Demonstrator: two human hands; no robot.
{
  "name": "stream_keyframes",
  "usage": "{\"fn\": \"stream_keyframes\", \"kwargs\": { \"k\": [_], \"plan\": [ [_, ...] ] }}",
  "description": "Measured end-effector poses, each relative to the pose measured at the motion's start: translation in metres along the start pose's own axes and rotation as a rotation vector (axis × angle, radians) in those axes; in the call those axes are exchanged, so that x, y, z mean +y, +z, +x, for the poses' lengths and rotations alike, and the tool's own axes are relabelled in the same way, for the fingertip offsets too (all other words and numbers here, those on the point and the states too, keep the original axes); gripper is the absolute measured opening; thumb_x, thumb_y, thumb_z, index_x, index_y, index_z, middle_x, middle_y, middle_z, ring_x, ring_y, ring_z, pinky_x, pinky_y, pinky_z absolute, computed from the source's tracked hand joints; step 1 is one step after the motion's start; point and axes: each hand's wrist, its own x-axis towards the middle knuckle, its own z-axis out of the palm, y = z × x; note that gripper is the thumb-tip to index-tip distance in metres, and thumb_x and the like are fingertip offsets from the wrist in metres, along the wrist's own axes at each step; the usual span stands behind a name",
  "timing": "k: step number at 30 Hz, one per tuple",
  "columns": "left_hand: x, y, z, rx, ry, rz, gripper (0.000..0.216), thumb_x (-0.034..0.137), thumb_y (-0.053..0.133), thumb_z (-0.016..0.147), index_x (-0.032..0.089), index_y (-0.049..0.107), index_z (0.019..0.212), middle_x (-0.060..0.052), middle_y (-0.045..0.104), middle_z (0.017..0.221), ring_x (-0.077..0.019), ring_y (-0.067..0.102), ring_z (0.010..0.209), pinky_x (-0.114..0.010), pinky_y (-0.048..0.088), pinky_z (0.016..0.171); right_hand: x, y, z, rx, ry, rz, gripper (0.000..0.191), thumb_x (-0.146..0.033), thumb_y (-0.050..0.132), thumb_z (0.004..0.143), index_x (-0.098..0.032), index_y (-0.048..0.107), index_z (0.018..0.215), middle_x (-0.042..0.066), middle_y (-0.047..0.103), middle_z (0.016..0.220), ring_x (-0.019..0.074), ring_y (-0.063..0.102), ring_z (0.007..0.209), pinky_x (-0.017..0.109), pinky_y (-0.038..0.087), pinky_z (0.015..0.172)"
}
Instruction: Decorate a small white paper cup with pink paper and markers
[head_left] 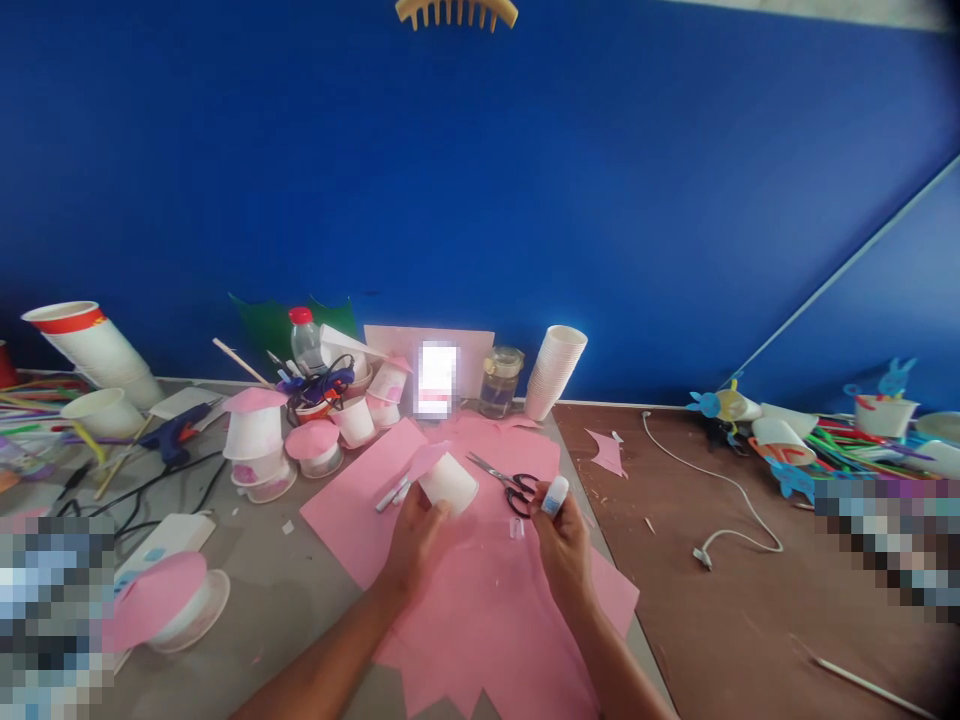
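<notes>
My left hand (420, 530) is closed around a white paper cup (450, 483) held on its side, with a bit of pink paper at its far end. In my right hand (562, 545) is a small white tube with a blue label, which looks like a glue stick (555, 496). Black-handled scissors (517, 485) lie just left of that hand on pink paper sheets (480, 620). A small clear cap (517, 527) rests below the scissors. White pens or markers (391, 495) lie beside my left hand.
Paper cups with pink tops (253, 435) stand at left, near a blue glue gun (176, 432) and cables. Behind are a glass jar (501, 382), a leaning cup stack (556, 372) and a lit screen (436, 377). A white cable (739, 485) crosses the brown table.
</notes>
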Motion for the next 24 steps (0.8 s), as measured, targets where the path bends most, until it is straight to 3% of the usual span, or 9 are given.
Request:
{"fn": "stream_keyframes", "kwargs": {
  "k": [4, 7, 13, 16, 24],
  "plan": [
    [0.0, 0.001, 0.0, 0.01, 0.097, 0.149, 0.05, 0.035, 0.065, 0.075, 0.019, 0.051, 0.12, -0.012, 0.059, 0.119, -0.0277, 0.052, 0.114, -0.038, 0.04, 0.095, -0.005, -0.006, 0.005, -0.049, -0.014, -0.167, 0.023, -0.027, 0.053, 0.073, -0.019, 0.061, 0.093, 0.007, 0.07, 0.09, 0.0224, 0.065, 0.081, 0.031, 0.051, 0.068],
    [0.003, 0.002, -0.002, 0.052, 0.15, 0.303, 0.044, 0.032, 0.066, 0.073, 0.021, 0.056, 0.114, -0.01, 0.061, 0.114, -0.028, 0.053, 0.109, -0.039, 0.039, 0.094, -0.005, -0.012, 0.01, -0.09, 0.007, -0.339, 0.024, -0.026, 0.052, 0.073, -0.019, 0.063, 0.093, 0.007, 0.072, 0.087, 0.0241, 0.065, 0.08, 0.03, 0.048, 0.064],
    [0.003, -0.002, 0.001, 0.107, 0.241, 0.719, 0.032, 0.032, 0.068, 0.066, 0.022, 0.064, 0.096, -0.009, 0.067, 0.092, -0.0324, 0.053, 0.094, -0.047, 0.035, 0.09, 0.024, -0.018, 0.011, -0.129, -0.089, -0.659, 0.027, -0.033, 0.059, 0.073, -0.023, 0.064, 0.097, 0.004, 0.069, 0.074, 0.0224, 0.062, 0.063, 0.029, 0.041, 0.056],
    [-0.002, -0.004, 0.003, 0.13, 0.232, 0.799, 0.027, 0.03, 0.068, 0.066, 0.022, 0.064, 0.092, -0.009, 0.066, 0.087, -0.0342, 0.052, 0.096, -0.049, 0.031, 0.092, 0.036, -0.017, 0.007, -0.15, -0.145, -0.715, 0.027, -0.032, 0.062, 0.073, -0.025, 0.064, 0.099, 0.007, 0.071, 0.08, 0.0236, 0.063, 0.066, 0.029, 0.04, 0.056],
    [-0.015, -0.007, 0.007, 0.164, 0.281, 0.787, 0.05, 0.02, 0.066, 0.064, 0.02, 0.06, 0.114, -0.014, 0.06, 0.116, -0.0396, 0.042, 0.119, -0.053, 0.021, 0.104, 0.032, -0.013, 0.004, -0.222, -0.135, -0.668, 0.028, -0.03, 0.059, 0.075, -0.025, 0.062, 0.103, 0.006, 0.071, 0.092, 0.0251, 0.065, 0.077, 0.032, 0.044, 0.063]
  ]
}}
